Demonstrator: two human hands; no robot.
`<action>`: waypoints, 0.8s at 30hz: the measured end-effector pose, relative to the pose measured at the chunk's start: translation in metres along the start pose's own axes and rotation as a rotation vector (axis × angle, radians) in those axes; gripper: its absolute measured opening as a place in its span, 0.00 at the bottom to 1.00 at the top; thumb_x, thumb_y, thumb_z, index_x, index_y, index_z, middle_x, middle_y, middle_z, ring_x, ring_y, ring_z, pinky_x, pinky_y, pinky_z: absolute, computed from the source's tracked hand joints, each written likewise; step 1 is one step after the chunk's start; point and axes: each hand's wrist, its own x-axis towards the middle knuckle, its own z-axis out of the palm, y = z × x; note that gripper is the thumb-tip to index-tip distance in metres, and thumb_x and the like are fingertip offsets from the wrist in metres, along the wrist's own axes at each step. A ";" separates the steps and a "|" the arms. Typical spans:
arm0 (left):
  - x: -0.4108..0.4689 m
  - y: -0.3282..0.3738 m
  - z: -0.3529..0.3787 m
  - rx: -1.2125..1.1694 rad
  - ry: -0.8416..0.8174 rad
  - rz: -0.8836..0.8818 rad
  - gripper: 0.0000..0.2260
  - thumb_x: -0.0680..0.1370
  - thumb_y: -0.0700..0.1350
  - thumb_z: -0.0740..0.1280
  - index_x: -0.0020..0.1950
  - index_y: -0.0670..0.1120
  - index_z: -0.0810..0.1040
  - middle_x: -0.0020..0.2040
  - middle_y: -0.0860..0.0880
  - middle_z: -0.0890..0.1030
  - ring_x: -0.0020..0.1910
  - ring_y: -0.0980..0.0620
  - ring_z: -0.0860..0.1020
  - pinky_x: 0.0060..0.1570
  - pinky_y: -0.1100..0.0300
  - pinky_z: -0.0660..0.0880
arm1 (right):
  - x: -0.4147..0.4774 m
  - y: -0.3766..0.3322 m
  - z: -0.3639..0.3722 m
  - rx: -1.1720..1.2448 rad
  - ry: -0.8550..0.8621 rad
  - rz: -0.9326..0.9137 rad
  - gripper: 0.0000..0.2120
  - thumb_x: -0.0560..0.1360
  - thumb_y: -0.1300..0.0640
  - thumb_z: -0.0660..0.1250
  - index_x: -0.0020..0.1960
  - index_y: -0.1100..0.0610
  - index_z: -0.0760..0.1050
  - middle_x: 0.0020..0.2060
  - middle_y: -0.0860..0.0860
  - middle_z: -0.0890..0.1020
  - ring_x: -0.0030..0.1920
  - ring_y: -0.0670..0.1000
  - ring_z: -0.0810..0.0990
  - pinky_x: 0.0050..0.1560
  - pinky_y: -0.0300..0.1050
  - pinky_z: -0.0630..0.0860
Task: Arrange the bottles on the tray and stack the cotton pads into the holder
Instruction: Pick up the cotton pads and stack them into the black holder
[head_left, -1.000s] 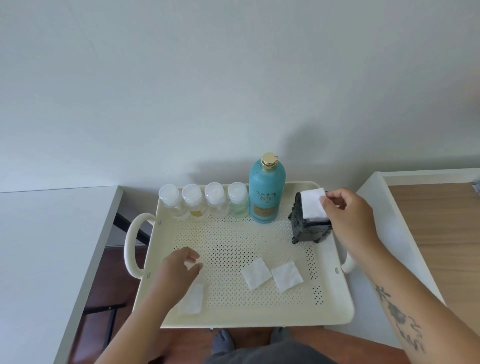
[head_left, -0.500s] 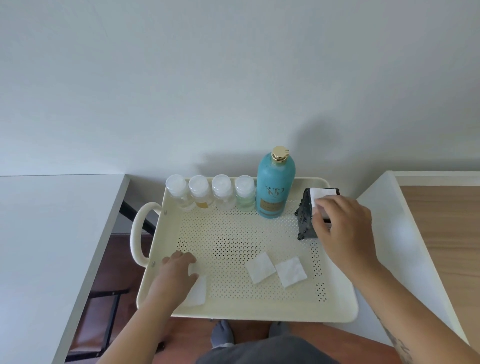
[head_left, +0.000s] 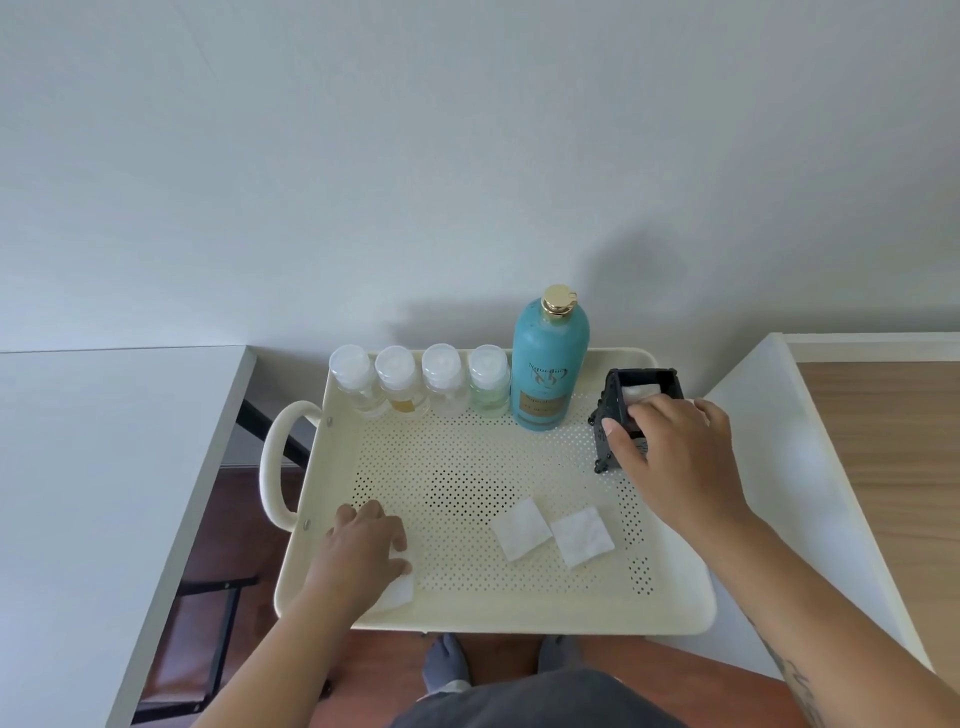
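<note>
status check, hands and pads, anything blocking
Right hand pressing a pad into the black holder. Left hand flat on a pad at tray front-left. Two loose pads mid-tray, nothing blocking.

Head-worn view, steeply down, close

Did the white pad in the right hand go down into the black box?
Yes. The pad dropped from above the holder's rim to inside it, pushed by the right hand.

Our left hand (head_left: 363, 545) lies palm down, fingers curled and pressed low. Our right hand (head_left: 675, 447) reaches forward, fingers bent downward, thumb splayed left. Both forearms stretch out bare, the right one tattooed.
</note>
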 end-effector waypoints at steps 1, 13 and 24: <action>0.000 0.000 -0.001 0.008 0.006 0.012 0.06 0.73 0.53 0.72 0.48 0.55 0.79 0.48 0.57 0.71 0.56 0.51 0.68 0.54 0.58 0.69 | 0.000 0.000 0.000 -0.004 -0.005 -0.004 0.19 0.78 0.43 0.57 0.42 0.55 0.78 0.41 0.48 0.82 0.44 0.55 0.78 0.59 0.55 0.66; -0.010 0.048 -0.046 -0.474 0.048 0.147 0.04 0.76 0.48 0.69 0.43 0.57 0.76 0.40 0.58 0.81 0.41 0.62 0.77 0.39 0.68 0.71 | -0.016 -0.025 -0.023 0.306 0.272 0.000 0.08 0.75 0.53 0.65 0.48 0.55 0.80 0.42 0.48 0.82 0.45 0.54 0.76 0.49 0.51 0.70; 0.003 0.102 -0.078 -0.945 -0.063 0.240 0.01 0.75 0.49 0.72 0.45 0.54 0.82 0.41 0.49 0.85 0.37 0.56 0.79 0.40 0.60 0.75 | -0.042 -0.074 -0.014 1.020 -0.452 0.246 0.04 0.74 0.49 0.70 0.48 0.47 0.80 0.41 0.44 0.83 0.42 0.47 0.78 0.42 0.38 0.73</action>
